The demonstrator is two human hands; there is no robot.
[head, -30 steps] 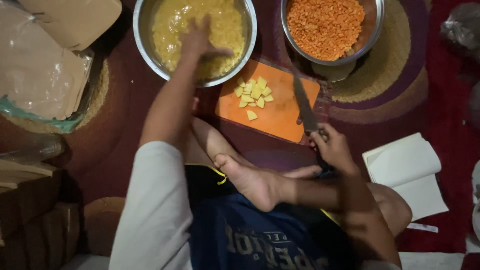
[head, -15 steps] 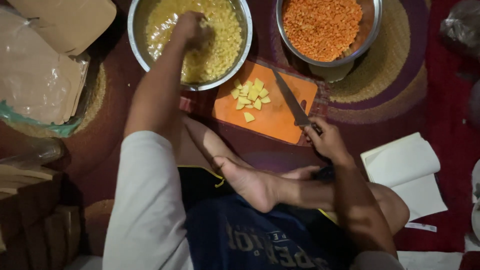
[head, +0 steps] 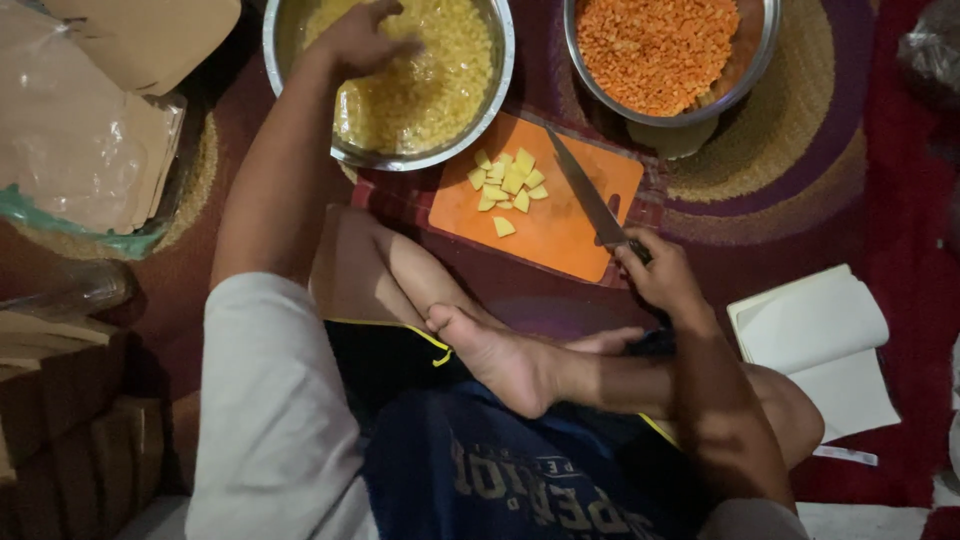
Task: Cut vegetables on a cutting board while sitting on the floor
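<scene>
- Two steel bowls stand at the top of the head view: the left bowl [head: 500,60] holds pale yellow diced pieces in liquid, the right bowl [head: 745,85] holds fine orange shreds.
- Left hand [head: 360,40]: reached into the left bowl, fingers loosely spread over the yellow contents. Whether it holds any pieces cannot be told.
- Right hand [head: 660,275]: closed around the handle of the knife [head: 585,190]. The blade lies flat across the orange cutting board [head: 560,235], tip toward the bowls.
- Yellow cubes [head: 508,182]: a small pile sits on the board's left part, just beside the blade, with one cube apart below the pile.
- Step in hand, as judged: cut pieces are being moved into the left bowl by hand, while the knife rests between cuts.
- Next move, as judged: gathering the pile on the board calls for the left hand to cross close to the blade, so the edge should stay turned away and still.
- Surroundings: a white folded paper [head: 815,340] lies on the red mat at right; brown paper in a clear bag [head: 80,150] lies at left.
</scene>
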